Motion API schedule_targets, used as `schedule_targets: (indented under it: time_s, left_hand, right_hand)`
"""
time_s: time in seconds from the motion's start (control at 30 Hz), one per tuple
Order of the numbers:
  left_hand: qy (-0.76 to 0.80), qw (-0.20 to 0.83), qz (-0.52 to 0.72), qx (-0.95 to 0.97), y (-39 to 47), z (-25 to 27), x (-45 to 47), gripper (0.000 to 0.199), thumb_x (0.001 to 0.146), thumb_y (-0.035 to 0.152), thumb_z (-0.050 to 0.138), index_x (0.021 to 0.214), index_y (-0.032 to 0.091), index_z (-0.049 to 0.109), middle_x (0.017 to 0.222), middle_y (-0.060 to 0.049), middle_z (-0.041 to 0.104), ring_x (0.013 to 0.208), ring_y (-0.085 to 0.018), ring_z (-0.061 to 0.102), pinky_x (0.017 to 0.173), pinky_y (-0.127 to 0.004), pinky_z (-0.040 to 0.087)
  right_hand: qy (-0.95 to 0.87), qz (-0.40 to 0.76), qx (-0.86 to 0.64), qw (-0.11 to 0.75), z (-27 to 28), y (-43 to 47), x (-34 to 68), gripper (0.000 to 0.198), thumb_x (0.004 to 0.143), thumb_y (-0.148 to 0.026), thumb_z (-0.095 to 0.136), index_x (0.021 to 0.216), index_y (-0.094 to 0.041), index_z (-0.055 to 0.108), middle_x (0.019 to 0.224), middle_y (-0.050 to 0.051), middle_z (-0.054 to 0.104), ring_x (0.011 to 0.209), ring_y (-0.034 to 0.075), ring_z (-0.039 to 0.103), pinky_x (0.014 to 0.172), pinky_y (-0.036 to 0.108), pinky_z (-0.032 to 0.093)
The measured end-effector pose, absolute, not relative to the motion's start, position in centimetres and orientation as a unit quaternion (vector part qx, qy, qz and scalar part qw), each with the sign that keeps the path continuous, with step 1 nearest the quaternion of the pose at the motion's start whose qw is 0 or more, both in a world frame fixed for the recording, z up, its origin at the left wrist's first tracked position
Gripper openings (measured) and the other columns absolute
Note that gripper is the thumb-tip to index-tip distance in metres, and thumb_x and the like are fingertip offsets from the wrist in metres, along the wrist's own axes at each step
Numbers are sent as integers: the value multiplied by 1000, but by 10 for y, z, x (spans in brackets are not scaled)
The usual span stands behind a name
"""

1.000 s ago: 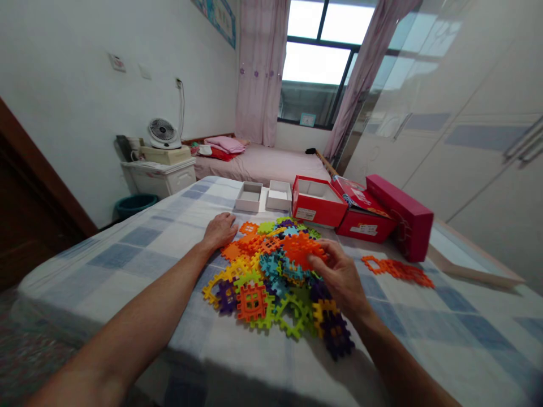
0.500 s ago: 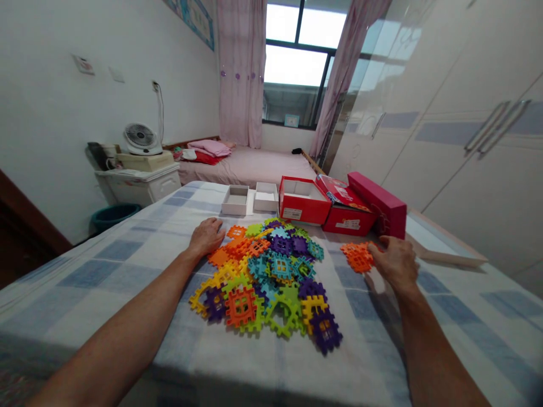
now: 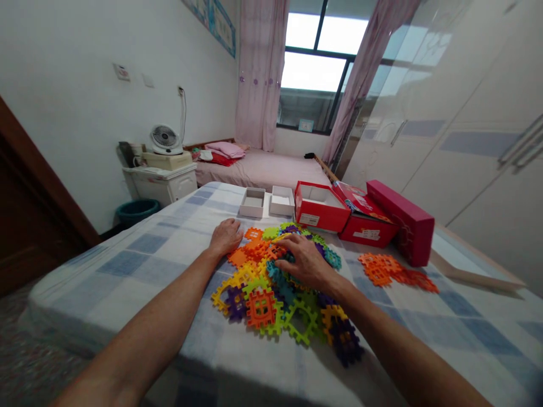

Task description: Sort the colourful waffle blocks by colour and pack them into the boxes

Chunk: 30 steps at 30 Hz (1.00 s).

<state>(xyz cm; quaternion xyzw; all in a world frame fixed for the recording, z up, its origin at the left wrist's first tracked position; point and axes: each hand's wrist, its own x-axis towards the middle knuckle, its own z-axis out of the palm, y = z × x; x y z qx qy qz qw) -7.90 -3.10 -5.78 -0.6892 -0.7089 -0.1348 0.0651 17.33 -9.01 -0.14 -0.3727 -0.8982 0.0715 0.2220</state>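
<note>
A heap of plastic interlocking tiles with toothed edges (image 3: 303, 322) lies on the checked cloth, in orange, yellow, green, teal and purple. My right hand (image 3: 307, 261) is over the middle of the heap, thumb and fingers apart, its fingertips by an orange windowed tile (image 3: 275, 250). My left hand (image 3: 227, 236) rests on the cloth at the heap's left edge, fingers stretched out beside the orange tiles (image 3: 237, 257). Several orange tiles (image 3: 377, 270) lie apart from the heap, to the right of my right hand. My right hand hides part of the teal and purple tiles.
Behind the heap stand two small white boxes (image 3: 253, 212), a red open box (image 3: 322, 213), another red box (image 3: 367, 233) and a long magenta box (image 3: 419, 249). A shallow tray-like lid (image 3: 487, 277) lies at right. The table's left edge drops to the floor.
My right hand has moved left from the separate orange tiles to the heap, leaving the orange tiles it touched on the cloth. My left hand stays beside the heap. The view has shifted.
</note>
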Motion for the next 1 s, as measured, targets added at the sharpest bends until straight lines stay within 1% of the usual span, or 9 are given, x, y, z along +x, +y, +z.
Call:
schedule_targets:
  time_s: [0.13,0.27,0.33,0.43,0.5,0.57,0.67,0.83,1.0]
  left_hand:
    - [-707,68,-146,-689,-31,-60,-79,32,89,29,39,108,17,62,118,-11,60,109,-23,55,93,-33,43]
    - [-708,64,-156,-686,-29,-62,-79,33,89,31,39,108,16,62,118,-13,59,111,-25,54,94,-35,43]
    - [-710,62,-160,-683,-29,-63,-79,33,90,31,40,108,16,62,118,-13,59,112,-25,54,94,-35,43]
    - [-711,60,-165,-681,-29,-64,-78,32,90,31,40,108,16,62,119,-12,59,113,-25,53,95,-36,42]
    - [-711,59,-166,-681,-29,-64,-78,32,90,31,41,109,16,62,120,-12,59,113,-25,53,96,-36,42]
    - [-711,58,-165,-682,-30,-63,-78,33,90,31,41,110,16,61,121,-12,58,114,-24,53,96,-35,41]
    - [-712,57,-164,-681,-31,-62,-77,33,90,31,41,110,15,61,120,-13,58,113,-24,53,95,-34,42]
    - [-712,67,-159,-681,-32,-60,-76,31,90,30,41,108,16,61,118,-12,59,110,-24,54,94,-34,43]
    - [-717,68,-159,-676,-32,-60,-76,30,90,30,42,108,16,62,117,-11,59,110,-23,54,94,-34,43]
  right_hand:
    - [-889,-8,-410,204,-10,-81,166,21,88,-33,56,104,-23,66,107,8,65,102,22,57,86,36,39]
    - [-851,-93,-474,206,-8,-72,173,25,94,-26,41,97,-19,66,96,10,69,91,21,60,80,33,37]
    - [-819,-79,-512,247,-2,-66,175,28,93,-24,37,98,-17,65,95,10,69,87,21,61,76,31,37]
    - [-787,8,-540,297,9,-62,168,31,92,-24,33,97,-17,63,87,8,68,79,19,61,71,29,38]
    - [-798,60,-529,282,15,-62,155,30,89,-23,33,90,-17,62,81,5,67,74,18,59,67,27,37]
    - [-823,86,-509,237,18,-63,138,28,87,-22,34,81,-17,61,77,5,66,72,17,57,64,26,36]
    - [-847,85,-497,172,13,-63,115,29,87,-23,35,77,-16,61,84,9,67,78,19,58,65,28,35]
    - [-852,51,-514,89,-2,-57,100,26,84,-37,46,87,-17,63,95,12,67,96,27,57,72,33,37]
    - [-851,55,-516,77,-8,-53,96,27,81,-38,53,98,-19,61,101,10,66,102,26,55,78,34,38]
